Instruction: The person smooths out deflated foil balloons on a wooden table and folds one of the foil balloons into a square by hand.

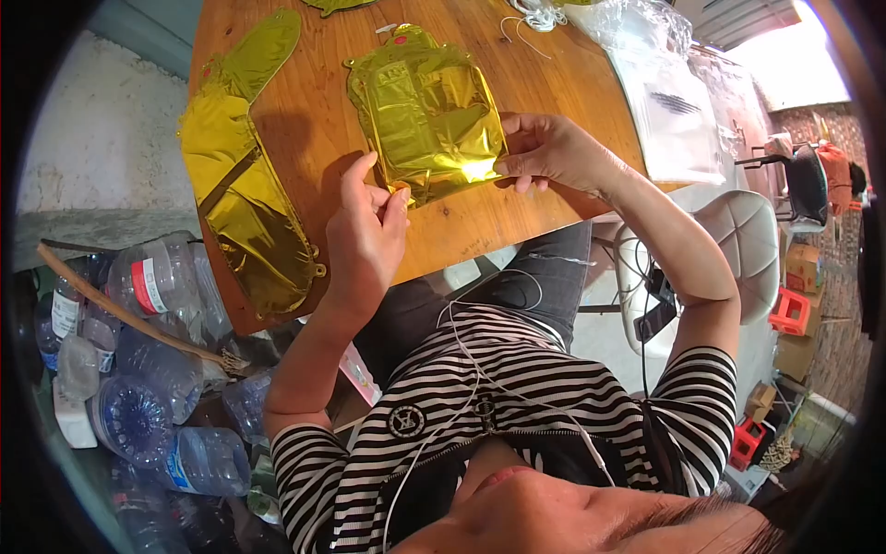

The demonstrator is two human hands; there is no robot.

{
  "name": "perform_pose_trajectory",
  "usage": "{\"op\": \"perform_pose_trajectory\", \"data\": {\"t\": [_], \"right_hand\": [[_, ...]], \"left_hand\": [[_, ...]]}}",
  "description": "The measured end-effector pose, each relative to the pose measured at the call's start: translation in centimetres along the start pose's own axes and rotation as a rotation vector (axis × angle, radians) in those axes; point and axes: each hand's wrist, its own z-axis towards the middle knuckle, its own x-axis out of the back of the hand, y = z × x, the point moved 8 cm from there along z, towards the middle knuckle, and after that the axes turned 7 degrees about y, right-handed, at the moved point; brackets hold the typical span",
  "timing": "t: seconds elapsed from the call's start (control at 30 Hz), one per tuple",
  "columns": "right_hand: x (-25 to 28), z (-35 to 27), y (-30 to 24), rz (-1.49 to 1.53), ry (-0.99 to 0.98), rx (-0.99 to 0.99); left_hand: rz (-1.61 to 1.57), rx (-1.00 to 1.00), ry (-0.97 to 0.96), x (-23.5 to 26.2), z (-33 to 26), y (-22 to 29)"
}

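Observation:
A flat, folded gold foil balloon (434, 111) lies on the wooden table in front of me, its surface creased and shiny. A small red spot marks its far end. My left hand (365, 226) pinches the near left corner between thumb and fingers, with the index finger raised along the edge. At the near right corner, my right hand (554, 152) grips the foil, thumb on top and the other fingers partly hidden beneath. Another uninflated gold foil balloon (245, 194) is spread along the table's left side, overhanging its edge.
The wooden table (323, 55) also carries a stack of clear plastic bags (678, 129) at right and white string (540, 14) at the far side. Empty plastic bottles (138, 420) crowd the lower left, with a wooden stick (129, 309) across them. A pale chair (743, 240) stands right.

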Motion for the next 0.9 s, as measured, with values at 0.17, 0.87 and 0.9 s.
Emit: {"op": "perform_pose_trajectory", "data": {"t": [0.17, 0.87, 0.9], "right_hand": [[0.3, 0.6, 0.8, 0.015, -0.052, -0.033], [0.5, 1.3, -0.2, -0.116, -0.033, -0.088], [0.6, 1.6, 0.0, -0.108, -0.023, -0.070]], "left_hand": [[0.150, -0.118, 0.040, 0.1, 0.0, 1.6], [0.589, -0.505, -0.313, -3.6, -2.1, 3.8], [0.587, -0.510, -0.308, -3.6, -2.1, 3.9]]}}
